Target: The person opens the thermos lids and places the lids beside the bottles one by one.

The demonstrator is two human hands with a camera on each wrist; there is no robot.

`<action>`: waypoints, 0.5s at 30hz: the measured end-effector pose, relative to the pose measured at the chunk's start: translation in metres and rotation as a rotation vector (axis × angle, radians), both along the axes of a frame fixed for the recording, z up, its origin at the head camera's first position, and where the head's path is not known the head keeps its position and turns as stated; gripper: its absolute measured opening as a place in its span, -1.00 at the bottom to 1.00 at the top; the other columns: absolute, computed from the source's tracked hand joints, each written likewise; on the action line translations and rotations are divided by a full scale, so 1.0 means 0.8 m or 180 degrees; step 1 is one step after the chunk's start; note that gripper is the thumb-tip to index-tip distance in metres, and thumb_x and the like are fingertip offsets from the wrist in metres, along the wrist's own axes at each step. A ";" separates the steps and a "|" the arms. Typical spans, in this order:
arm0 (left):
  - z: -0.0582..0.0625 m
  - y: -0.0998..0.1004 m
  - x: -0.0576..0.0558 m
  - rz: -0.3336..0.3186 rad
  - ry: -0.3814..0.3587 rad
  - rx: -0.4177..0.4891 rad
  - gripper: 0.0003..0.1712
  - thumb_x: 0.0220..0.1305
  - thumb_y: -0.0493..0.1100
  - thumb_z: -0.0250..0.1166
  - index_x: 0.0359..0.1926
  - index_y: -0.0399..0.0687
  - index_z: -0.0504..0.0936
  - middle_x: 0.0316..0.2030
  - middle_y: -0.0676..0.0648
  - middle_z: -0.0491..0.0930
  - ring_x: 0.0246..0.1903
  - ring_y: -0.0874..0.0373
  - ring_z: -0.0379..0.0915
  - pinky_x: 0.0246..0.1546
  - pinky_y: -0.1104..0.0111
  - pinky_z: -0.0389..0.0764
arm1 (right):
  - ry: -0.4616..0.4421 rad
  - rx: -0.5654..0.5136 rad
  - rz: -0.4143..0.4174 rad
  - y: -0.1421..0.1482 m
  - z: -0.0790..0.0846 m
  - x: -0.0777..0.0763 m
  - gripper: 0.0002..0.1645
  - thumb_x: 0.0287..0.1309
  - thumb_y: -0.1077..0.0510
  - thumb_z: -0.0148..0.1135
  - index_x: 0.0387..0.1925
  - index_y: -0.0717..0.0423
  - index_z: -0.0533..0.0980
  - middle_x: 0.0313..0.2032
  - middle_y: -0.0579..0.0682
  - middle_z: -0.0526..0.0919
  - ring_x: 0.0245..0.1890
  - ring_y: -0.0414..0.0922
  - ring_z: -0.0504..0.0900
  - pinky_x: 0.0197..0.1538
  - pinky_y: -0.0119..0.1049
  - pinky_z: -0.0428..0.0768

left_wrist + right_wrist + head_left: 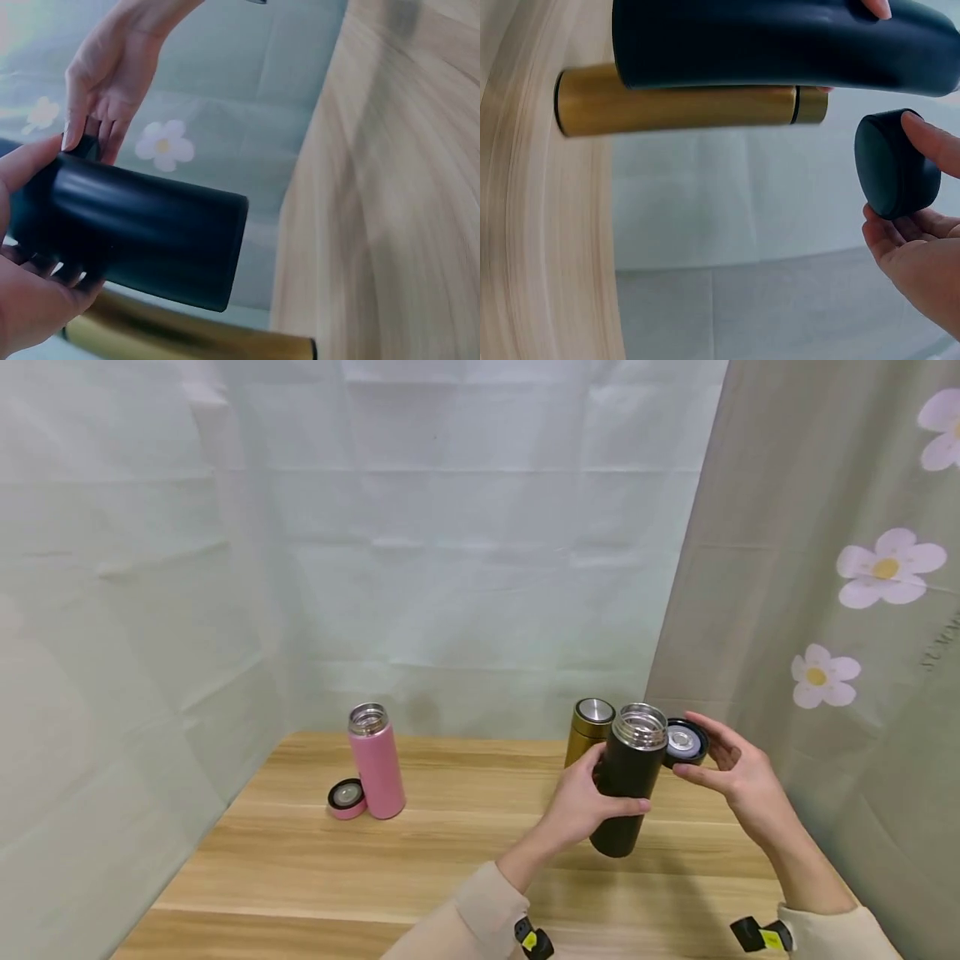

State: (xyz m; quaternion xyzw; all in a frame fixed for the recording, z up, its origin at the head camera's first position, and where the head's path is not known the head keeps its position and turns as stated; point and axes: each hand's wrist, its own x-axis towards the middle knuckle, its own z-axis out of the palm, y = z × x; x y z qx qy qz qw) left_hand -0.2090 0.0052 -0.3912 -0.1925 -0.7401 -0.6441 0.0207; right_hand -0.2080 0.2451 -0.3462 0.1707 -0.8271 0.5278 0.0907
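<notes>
My left hand [581, 806] grips a black thermos bottle [628, 785] round its body, tilted slightly and held over the table. Its steel mouth is uncovered. Just right of that mouth, my right hand [738, 772] pinches the black lid [686, 742] between thumb and fingers, its inner side facing up toward the head view. In the right wrist view the lid [896, 165] is apart from the bottle [780, 45]. Behind the black bottle stands a gold thermos [588, 735] with its lid on, partly hidden in the head view.
A pink thermos [378, 768] stands uncapped at the table's left. Its pink lid [347, 797] lies beside it, inner side up. The wooden table [300, 877] ends at pale curtains [480, 568] behind, and a flowered curtain [885, 568] hangs at the right.
</notes>
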 end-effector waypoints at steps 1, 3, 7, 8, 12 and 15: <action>-0.001 0.006 -0.002 0.0041 0.0001 0.0012 -0.10 0.01 -0.05 0.69 0.37 0.16 0.48 0.07 0.25 0.60 0.02 0.34 0.53 0.17 0.26 0.53 | -0.0017 -0.0001 -0.0006 0.005 -0.001 -0.001 -0.10 0.30 0.22 0.43 0.57 0.08 0.23 0.39 0.00 0.40 0.47 -0.23 0.30 0.16 -0.69 0.37; -0.002 0.017 -0.005 0.0126 0.0012 0.0014 -0.11 -0.01 -0.06 0.70 0.34 0.16 0.49 0.05 0.26 0.59 0.01 0.35 0.51 0.16 0.28 0.53 | -0.0035 0.0004 -0.0027 0.014 -0.005 -0.005 -0.10 0.30 0.23 0.43 0.57 0.12 0.22 0.36 -0.08 0.42 0.43 -0.29 0.31 0.16 -0.69 0.38; 0.001 0.034 -0.010 0.0132 0.0022 -0.0014 -0.16 0.00 -0.06 0.70 0.29 0.17 0.48 0.02 0.27 0.58 0.00 0.37 0.50 0.14 0.31 0.54 | -0.0059 -0.0081 0.0006 0.030 -0.013 -0.012 -0.14 0.29 0.25 0.43 0.53 0.12 0.26 0.26 -0.26 0.48 0.30 -0.49 0.37 0.11 -0.69 0.41; 0.002 0.039 -0.011 0.0113 0.0011 -0.0034 -0.16 0.01 -0.05 0.69 0.29 0.18 0.48 0.03 0.28 0.58 0.00 0.38 0.50 0.14 0.32 0.54 | -0.0080 -0.0151 0.0029 0.034 -0.016 -0.014 -0.15 0.28 0.27 0.43 0.52 0.11 0.28 0.24 -0.30 0.49 0.26 -0.53 0.38 0.09 -0.69 0.42; 0.007 0.056 -0.016 0.0071 0.0008 -0.0107 -0.15 0.05 -0.02 0.68 0.33 0.21 0.47 0.10 0.28 0.55 0.03 0.39 0.48 0.15 0.31 0.54 | -0.0159 -0.0387 0.0057 0.051 -0.024 -0.021 -0.20 0.27 0.35 0.40 0.48 0.05 0.33 0.15 -0.41 0.53 0.19 -0.59 0.42 0.06 -0.70 0.44; 0.006 0.068 -0.023 0.0142 0.0080 -0.0164 -0.14 0.04 -0.02 0.68 0.35 0.19 0.48 0.13 0.26 0.53 0.06 0.40 0.45 0.15 0.31 0.53 | -0.0223 -0.0281 -0.0076 0.062 -0.029 -0.026 -0.20 0.30 0.32 0.40 0.48 -0.06 0.34 0.12 -0.47 0.50 0.22 -0.55 0.41 0.04 -0.70 0.44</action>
